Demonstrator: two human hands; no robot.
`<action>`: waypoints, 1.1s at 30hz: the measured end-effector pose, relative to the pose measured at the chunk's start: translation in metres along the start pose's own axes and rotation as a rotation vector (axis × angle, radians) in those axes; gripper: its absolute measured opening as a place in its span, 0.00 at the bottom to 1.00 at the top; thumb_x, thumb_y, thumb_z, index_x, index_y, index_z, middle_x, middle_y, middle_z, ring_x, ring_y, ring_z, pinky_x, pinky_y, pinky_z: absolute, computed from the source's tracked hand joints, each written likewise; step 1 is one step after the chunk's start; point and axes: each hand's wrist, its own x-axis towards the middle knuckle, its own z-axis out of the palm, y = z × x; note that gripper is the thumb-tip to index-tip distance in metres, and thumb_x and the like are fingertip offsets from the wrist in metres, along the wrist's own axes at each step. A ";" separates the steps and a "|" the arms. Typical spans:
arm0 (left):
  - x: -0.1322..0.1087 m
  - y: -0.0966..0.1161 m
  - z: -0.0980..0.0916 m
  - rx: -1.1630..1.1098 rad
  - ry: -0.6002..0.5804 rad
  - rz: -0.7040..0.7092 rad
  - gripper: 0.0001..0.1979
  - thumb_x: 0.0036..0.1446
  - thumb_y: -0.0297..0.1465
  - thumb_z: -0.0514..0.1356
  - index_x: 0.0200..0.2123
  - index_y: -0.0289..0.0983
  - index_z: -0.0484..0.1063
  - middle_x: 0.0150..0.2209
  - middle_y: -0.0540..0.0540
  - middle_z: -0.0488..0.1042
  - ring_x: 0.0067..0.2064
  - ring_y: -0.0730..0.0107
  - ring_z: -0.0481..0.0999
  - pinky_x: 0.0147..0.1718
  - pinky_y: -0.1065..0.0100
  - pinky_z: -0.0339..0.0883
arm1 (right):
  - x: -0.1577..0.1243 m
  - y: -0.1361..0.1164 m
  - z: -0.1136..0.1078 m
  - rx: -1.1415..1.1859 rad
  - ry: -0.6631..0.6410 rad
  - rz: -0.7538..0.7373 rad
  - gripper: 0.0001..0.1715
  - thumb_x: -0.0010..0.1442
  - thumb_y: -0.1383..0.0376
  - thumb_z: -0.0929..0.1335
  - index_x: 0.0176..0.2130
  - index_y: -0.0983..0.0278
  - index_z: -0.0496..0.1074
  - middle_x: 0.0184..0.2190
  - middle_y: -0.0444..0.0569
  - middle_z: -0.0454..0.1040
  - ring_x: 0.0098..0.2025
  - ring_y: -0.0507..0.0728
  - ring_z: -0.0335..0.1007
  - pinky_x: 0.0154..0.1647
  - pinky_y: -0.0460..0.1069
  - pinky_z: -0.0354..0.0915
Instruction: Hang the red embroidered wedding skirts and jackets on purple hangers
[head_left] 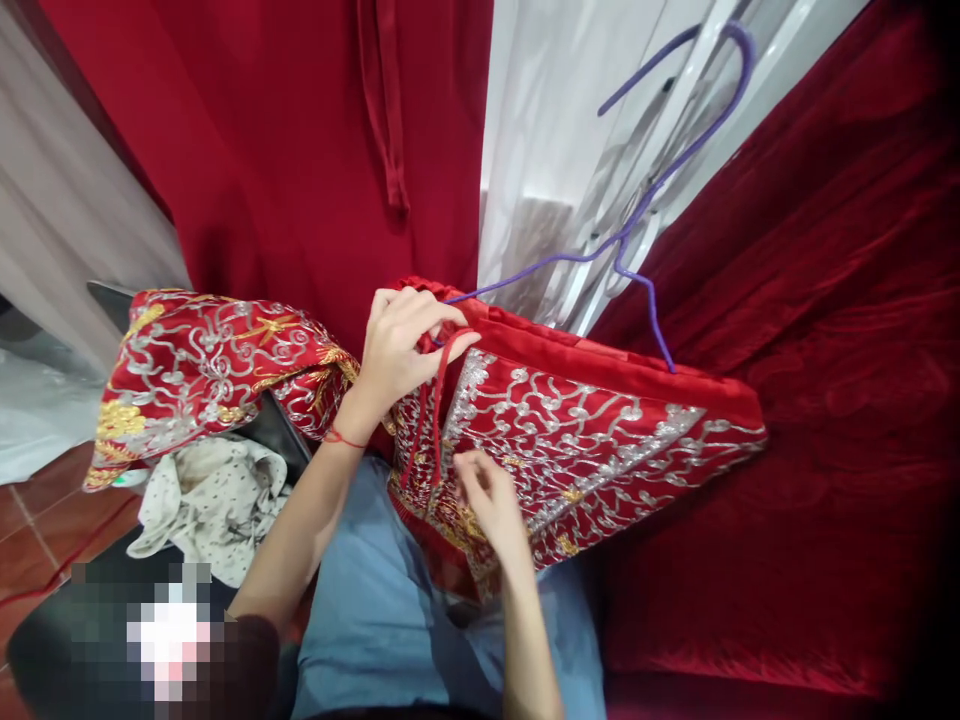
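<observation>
A red garment (585, 430) with silver and gold embroidery lies across my lap, its plain red waistband running along the upper edge. The lower part of a purple hanger (559, 260) goes into that waistband. My left hand (405, 340) is at the waistband's left end, its thumb and fingers pinched on a red cord (437, 420) that hangs down over the embroidery. Lower and to the right, my right hand (487, 490) is over the embroidered front with its fingers curled together; whatever they hold, if anything, is too small to make out.
Another embroidered red cloth (217, 360) spreads out at the left, above a white spotted cloth (210, 500) by a dark seat. Red curtains (300, 130) hang ahead and at the right. White rails (645, 130) stand behind the hanger.
</observation>
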 end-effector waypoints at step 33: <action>0.010 -0.064 0.030 -0.963 0.476 -0.706 0.11 0.50 0.37 0.65 0.24 0.36 0.69 0.23 0.53 0.70 0.27 0.75 0.70 0.30 0.75 0.65 | -0.020 -0.075 -0.240 -0.444 0.392 -0.596 0.10 0.56 0.62 0.73 0.27 0.61 0.70 0.37 0.49 0.72 0.38 0.56 0.69 0.40 0.50 0.61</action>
